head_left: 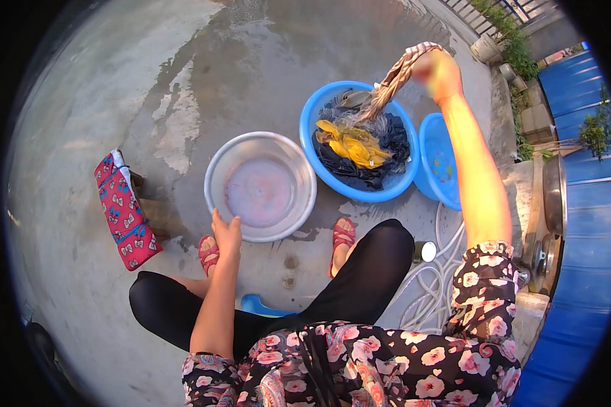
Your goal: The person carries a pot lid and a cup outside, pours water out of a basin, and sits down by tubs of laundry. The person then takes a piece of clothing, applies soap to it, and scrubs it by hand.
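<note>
dial set on the middle of the view, twelve pointing away from the wearer. nearest, toward six o'clock: black-clad knees (366, 278) spread wide, with a blue plastic edge (261, 306) between them. at four o'clock, a coiled pale hose (421, 298) lies on the concrete.

left hand (226, 234), at eight: fingers apart and unclenched, at the near rim of the metal basin (295, 163); contact appears likely, pressure cannot be told. the basin has a pinkish, cloudy bottom (liquid or staining, not confirmed). at nine, well apart, stands a seat with a red patterned cover (123, 210).

farther, between two and three, is a small blue basin (436, 194), partly behind the right forearm. at one, the large blue basin (360, 195) holds a yellow garment (356, 146) on top of dark garments (402, 144).

farthest of the work, near half past one: the right hand (441, 76) is clenched around a striped cloth (395, 80), raised, its lower end hanging into the large basin.

progress, as judged: partway. one piece is lifted, not fully clear; the yellow and dark pieces are left in the basin.
</note>
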The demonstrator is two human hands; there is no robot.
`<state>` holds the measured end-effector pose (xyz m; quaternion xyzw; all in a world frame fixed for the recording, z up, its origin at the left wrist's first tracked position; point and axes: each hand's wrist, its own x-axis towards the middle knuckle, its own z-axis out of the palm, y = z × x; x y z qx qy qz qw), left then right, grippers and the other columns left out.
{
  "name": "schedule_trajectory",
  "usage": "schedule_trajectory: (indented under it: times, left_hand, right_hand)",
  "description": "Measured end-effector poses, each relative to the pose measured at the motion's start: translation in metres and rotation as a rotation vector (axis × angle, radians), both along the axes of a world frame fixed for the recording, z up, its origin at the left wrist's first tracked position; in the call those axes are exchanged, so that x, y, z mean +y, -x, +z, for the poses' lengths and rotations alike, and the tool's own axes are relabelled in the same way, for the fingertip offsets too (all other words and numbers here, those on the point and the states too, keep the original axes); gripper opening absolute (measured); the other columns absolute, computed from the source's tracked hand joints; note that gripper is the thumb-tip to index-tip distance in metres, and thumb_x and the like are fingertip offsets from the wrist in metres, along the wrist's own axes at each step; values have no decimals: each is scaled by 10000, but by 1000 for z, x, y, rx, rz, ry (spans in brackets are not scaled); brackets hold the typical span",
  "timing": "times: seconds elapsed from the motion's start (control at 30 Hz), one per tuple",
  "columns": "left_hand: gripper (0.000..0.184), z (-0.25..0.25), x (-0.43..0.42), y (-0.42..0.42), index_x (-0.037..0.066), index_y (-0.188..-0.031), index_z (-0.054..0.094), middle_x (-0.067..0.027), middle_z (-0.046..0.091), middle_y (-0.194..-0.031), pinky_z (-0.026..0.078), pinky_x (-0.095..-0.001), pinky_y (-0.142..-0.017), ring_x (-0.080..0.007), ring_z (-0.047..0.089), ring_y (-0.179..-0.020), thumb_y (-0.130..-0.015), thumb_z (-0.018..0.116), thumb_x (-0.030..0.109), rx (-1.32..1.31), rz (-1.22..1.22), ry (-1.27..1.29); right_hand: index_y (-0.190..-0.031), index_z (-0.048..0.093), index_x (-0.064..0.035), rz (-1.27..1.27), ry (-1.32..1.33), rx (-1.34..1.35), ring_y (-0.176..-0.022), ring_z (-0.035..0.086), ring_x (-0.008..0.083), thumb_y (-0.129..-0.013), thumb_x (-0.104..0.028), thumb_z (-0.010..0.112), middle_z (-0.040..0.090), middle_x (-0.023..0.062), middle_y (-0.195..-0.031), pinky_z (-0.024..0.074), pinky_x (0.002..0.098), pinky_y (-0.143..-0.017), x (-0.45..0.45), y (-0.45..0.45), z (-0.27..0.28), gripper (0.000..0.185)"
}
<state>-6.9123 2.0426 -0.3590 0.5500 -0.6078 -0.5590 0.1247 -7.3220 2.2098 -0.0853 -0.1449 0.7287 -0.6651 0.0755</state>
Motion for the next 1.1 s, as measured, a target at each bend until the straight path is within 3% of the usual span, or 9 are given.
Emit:
schedule_trajectory:
  times: [0.13,0.27,0.4,0.47,0.57,0.63,0.97,1.03,1.1]
  left_hand:
    - [521,83,6,39,2,-1277,300,-174,398,-1237,371,-314,-877,-218,451,-1063,-825,512,151,284,-275,-105]
    - [475,132,1,85,16,-1254,354,-147,479,-1160,390,-278,-829,-193,472,-1036,-846,511,200,533,-523,37]
    - [489,180,10,106,26,-1258,353,-124,511,-1099,411,-269,-783,-176,509,-964,-842,520,222,540,-492,-63]
    - [482,176,4,108,29,-1253,358,-114,528,-1061,423,-266,-762,-163,528,-923,-841,518,221,466,-460,-186]
    - [220,127,-17,110,48,-1002,508,-32,571,-835,450,-219,-598,-105,561,-737,-841,506,198,391,-427,-204]
    - [151,113,-32,99,61,-918,519,-22,574,-815,454,-216,-599,-106,563,-729,-840,505,189,324,-409,-198]
    - [187,58,-54,67,73,-954,583,-23,601,-860,431,-262,-604,-113,569,-745,-835,479,175,159,-518,-17]
    - [200,55,-63,62,72,-928,594,-27,614,-819,411,-258,-621,-91,550,-762,-845,456,191,80,-411,34]
    - [223,58,-73,56,56,-911,598,-38,625,-803,411,-261,-650,-96,545,-755,-850,448,210,32,-360,55]
  right_hand:
    - [-988,505,-94,175,-2,68,-757,604,162,-905,-251,359,607,46,-839,506,362,-676,-22,-34,35,230]
    - [-969,537,-93,358,-13,89,-765,609,152,-902,-244,368,617,44,-840,511,349,-681,-47,-79,54,236]
    - [-992,548,-93,427,-39,49,-750,608,157,-888,-215,388,612,57,-833,519,332,-670,-71,-131,47,227]
    - [-990,550,-81,441,-74,14,-746,605,153,-878,-208,400,613,59,-837,518,316,-654,-78,-156,31,226]
    - [-985,554,-61,526,-90,-96,-750,607,152,-864,-187,420,619,53,-865,508,281,-615,-87,-188,-2,220]
    - [-982,556,-49,560,-108,-164,-763,609,156,-859,-177,427,619,54,-877,508,269,-616,-92,-204,-28,219]
    - [-1120,490,-19,780,137,-569,-877,586,181,-837,-170,514,574,96,-1015,504,312,-691,-103,-253,-158,323]
    - [-1170,453,-20,625,-101,-460,-995,535,215,-779,-212,589,540,122,-1094,468,366,-781,-88,-260,-199,456]
    - [-1187,443,-42,697,-653,-111,-1075,479,263,-729,-235,630,507,135,-1154,415,400,-857,-64,-265,-270,530]
